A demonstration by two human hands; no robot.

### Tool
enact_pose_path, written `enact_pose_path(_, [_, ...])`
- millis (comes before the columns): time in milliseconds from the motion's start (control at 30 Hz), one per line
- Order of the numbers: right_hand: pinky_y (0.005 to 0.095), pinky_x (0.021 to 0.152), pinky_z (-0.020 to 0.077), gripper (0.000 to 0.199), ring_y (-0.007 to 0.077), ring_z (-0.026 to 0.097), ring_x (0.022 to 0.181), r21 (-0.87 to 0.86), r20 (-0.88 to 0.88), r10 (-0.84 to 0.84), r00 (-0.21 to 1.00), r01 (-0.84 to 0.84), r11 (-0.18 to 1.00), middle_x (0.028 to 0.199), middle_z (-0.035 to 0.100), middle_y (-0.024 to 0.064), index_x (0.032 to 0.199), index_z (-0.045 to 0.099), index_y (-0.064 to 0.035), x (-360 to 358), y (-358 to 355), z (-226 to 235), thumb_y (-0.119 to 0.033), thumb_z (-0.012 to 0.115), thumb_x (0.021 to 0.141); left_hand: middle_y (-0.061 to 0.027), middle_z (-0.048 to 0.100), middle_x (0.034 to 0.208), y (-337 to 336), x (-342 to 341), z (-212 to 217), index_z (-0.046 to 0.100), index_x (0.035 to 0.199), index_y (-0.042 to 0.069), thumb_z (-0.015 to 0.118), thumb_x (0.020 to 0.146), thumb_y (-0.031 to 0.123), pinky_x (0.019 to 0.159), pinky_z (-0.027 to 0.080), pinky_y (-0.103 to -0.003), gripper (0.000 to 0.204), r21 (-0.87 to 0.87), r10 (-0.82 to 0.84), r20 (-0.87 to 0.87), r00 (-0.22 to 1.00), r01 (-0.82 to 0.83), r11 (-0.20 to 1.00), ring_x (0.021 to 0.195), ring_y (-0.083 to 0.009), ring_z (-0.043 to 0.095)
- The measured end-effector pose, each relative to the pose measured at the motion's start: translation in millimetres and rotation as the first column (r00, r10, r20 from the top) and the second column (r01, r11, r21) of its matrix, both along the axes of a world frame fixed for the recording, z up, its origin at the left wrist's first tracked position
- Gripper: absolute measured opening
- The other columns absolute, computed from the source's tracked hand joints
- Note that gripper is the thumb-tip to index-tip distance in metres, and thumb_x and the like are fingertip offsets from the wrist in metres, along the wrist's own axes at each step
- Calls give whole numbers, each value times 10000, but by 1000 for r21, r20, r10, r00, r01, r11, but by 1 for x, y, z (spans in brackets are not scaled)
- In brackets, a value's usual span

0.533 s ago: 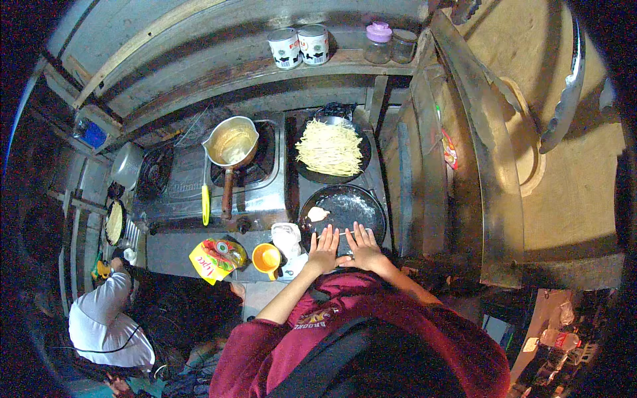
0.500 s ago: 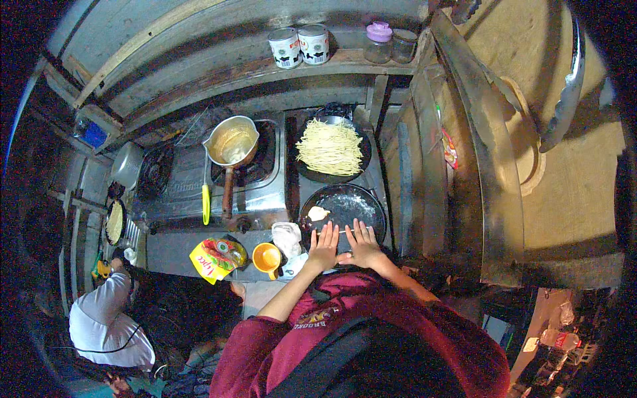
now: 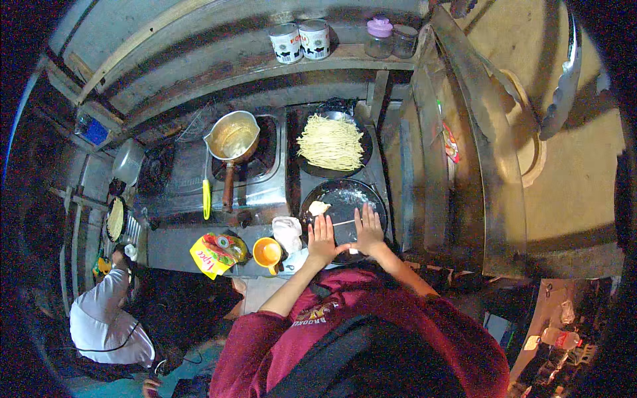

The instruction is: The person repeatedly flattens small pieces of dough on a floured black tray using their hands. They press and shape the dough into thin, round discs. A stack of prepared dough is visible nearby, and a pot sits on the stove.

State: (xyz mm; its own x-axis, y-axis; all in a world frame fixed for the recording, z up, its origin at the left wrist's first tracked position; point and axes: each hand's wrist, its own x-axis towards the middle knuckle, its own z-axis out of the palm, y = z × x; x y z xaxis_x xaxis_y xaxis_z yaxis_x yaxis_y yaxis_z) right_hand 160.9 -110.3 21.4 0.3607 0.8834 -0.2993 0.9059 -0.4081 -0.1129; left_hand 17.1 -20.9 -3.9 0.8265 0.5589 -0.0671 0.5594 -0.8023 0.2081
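Black pan point(image 3: 345, 199) sits on the counter right in front of the person, near edge under the hands. Floury smears on its surface, a small pale dough lump point(image 3: 319, 207) at its left side. Both hands flat over the pan's near half, palms down, fingers spread, holding nothing. Left hand point(image 3: 322, 240) just below the lump, not clearly touching it. Right hand point(image 3: 368, 232) beside it, thumbs nearly meeting. A thin light stick point(image 3: 343, 223) shows in the gap between the hands; can't tell if either hand touches it.

Behind the pan, a second dark pan point(image 3: 330, 169) piled with pale noodles point(image 3: 330, 141). Left of that, a metal saucepan point(image 3: 233, 137) on a steel stove point(image 3: 265, 186), brown handle pointing toward the person. Yellow-green tool point(image 3: 206, 198) lies on the stove left of the handle.

Left of the left hand: crumpled white cloth point(image 3: 287, 231), then an orange cup point(image 3: 268, 252), then a yellow packet point(image 3: 211, 255) at the counter edge.

Shelf point(image 3: 345, 58) above: two printed tins point(image 3: 300, 41), a jar with a purple lid point(image 3: 379, 36), a clear jar point(image 3: 403, 41) next to it.

Person wears a maroon top point(image 3: 358, 331). Another person in a white shirt point(image 3: 106, 325) is low at the far left, well apart.
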Motion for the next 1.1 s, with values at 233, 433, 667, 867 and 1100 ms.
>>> enact_pose_path(233, [469, 1074, 42, 1186, 400, 49, 1329, 30, 28, 21, 999, -22, 999, 1411, 41, 304, 1369, 127, 39, -7, -24, -24, -692, 600, 563, -267, 120, 1416, -9, -19, 10, 125, 1362, -65, 393, 676, 753, 1049, 36, -517, 1101, -46, -66, -164, 984, 59, 997, 1338, -338, 99])
enact_pose_path(433, [464, 1076, 75, 1202, 392, 57, 1330, 63, -18, -17, 1000, 18, 998, 1413, 60, 291, 1340, 105, 103, -2, -10, -3, -668, 621, 576, -259, 83, 1427, 1, -11, 3, 103, 1367, -57, 359, 695, 750, 1045, 0, -522, 1082, 12, 45, -128, 991, -43, 999, 1338, -347, 90])
enact_pose_path(667, [535, 1047, 111, 1022, 412, 73, 1322, 235, 25, 115, 993, -117, 965, 1419, 71, 272, 1373, 146, 7, -12, 3, -3, -526, 631, 649, -285, 77, 1414, -11, 3, 38, 129, 1360, -63, 370, 849, 546, 1028, 68, -558, 831, -202, 43, 56, 997, -31, 979, 1328, -378, 102])
enact_pose_path(867, [620, 1002, 58, 848, 499, -5, 1293, 18, -201, 180, 963, -180, 984, 1440, -41, 235, 1410, 112, -219, -22, -6, 13, -395, 604, 742, -285, -5, 1421, -11, -11, 20, 54, 1377, -43, 379, 708, 748, 1046, 17, -527, 1085, -344, -133, -227, 965, 48, 938, 1335, -385, -21])
enact_pose_path(1100, [646, 990, 20, 910, 498, -33, 1292, 104, -110, 85, 990, -73, 992, 1440, -68, 227, 1401, 121, -308, -15, 12, -7, -524, 633, 680, -289, 40, 1418, 2, -2, -5, 115, 1380, -18, 351, 657, 786, 1049, 63, -524, 1106, 9, -37, -96, 995, 38, 999, 1334, -382, 57])
